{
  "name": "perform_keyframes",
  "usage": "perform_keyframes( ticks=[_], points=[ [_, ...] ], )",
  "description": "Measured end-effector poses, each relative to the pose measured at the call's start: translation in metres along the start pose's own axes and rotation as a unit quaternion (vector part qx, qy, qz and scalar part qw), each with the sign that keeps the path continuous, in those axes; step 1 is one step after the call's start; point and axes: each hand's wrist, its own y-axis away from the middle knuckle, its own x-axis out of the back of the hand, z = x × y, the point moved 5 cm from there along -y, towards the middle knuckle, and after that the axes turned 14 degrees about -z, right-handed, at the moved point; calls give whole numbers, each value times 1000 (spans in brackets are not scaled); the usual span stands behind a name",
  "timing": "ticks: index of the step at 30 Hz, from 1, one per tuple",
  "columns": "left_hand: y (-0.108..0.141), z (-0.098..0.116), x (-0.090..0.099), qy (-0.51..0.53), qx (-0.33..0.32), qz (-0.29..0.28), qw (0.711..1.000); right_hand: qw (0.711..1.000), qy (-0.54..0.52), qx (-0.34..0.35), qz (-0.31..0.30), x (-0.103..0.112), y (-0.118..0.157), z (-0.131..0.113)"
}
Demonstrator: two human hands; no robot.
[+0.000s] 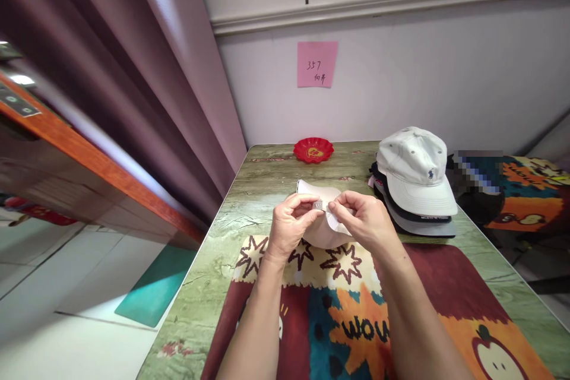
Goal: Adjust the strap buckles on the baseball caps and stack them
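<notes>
Both hands meet over a pale beige cap (327, 238) near the middle of the table, at the upper edge of the patterned mat. Thumb and fingers of my left hand (291, 219) pinch a small silvery piece (317, 205), which looks like the buckle of the cap's strap. My right hand (363, 217) is closed, with thumb and index finger gripping a pale strap end just right of the buckle. Fingers cover much of the cap, so whether the strap runs through the buckle cannot be made out.
A stack of caps, with a white cap (414, 157) on top, stands to the right. At the back lies a red scalloped dish (313, 149). A colourful mat (356, 320) covers the front of the wood-patterned table (214, 273). Purple curtains (178, 89) hang at left.
</notes>
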Motion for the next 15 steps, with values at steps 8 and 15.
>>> perform_keyframes(
  ticks=[8, 15],
  points=[
    [1, 18, 1, -96, -34, -76, 992, 999, -33, 10, -42, -3, 0, -2],
    [2, 21, 4, -144, -42, -58, 987, 997, -54, 9, -49, 0, 0, 1]
  ],
)
